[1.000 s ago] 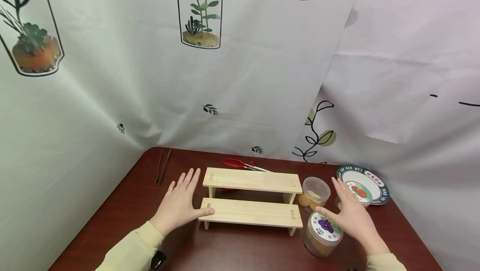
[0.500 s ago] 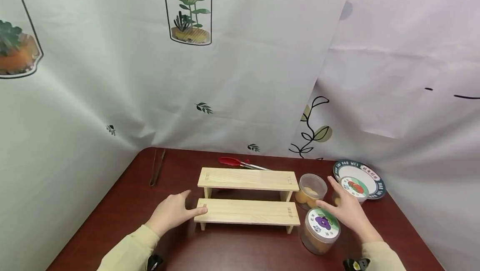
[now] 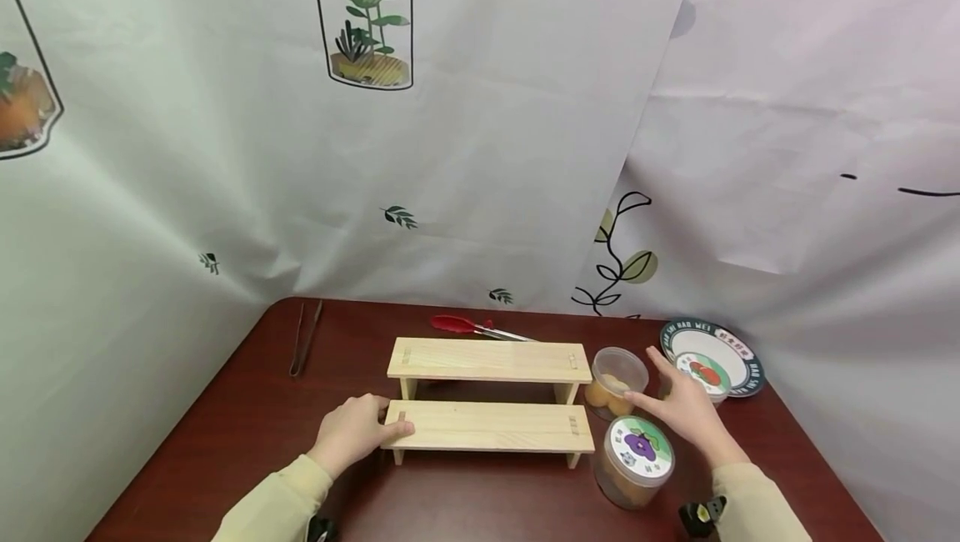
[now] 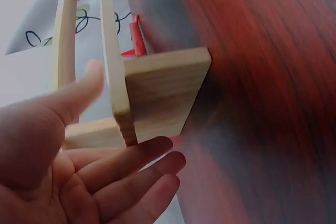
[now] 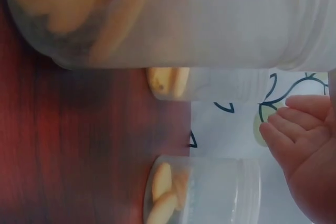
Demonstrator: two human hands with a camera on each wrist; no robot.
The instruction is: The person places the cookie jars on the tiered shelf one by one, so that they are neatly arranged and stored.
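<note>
A pale two-tier wooden shelf stand (image 3: pixel 487 425) sits mid-table. At the left end of its lower board is my left hand (image 3: pixel 351 435), thumb over the top and fingers near the end support. In the left wrist view, that hand (image 4: pixel 79 177) has loosely bent fingers around the board end; firm contact cannot be made out. My right hand (image 3: pixel 686 413) hovers with spread thumb and fingers, holding nothing. Around it are a jar with a purple-flower label (image 3: pixel 633 463), a lidless clear jar of yellowish pieces (image 3: pixel 617 383) and a tomato-label jar (image 3: pixel 702 375).
Metal tongs (image 3: pixel 305 340) lie at the back left of the dark red table (image 3: pixel 450 500). Red-tipped tongs (image 3: pixel 453 324) lie behind the stand. A green-rimmed plate (image 3: pixel 750 358) is at the back right. Printed white cloth (image 3: pixel 495 175) hangs behind the table.
My left hand has bent its fingers and moved in to the lower board's end. The right hand stays over the jars with little movement. The head view has shifted slightly.
</note>
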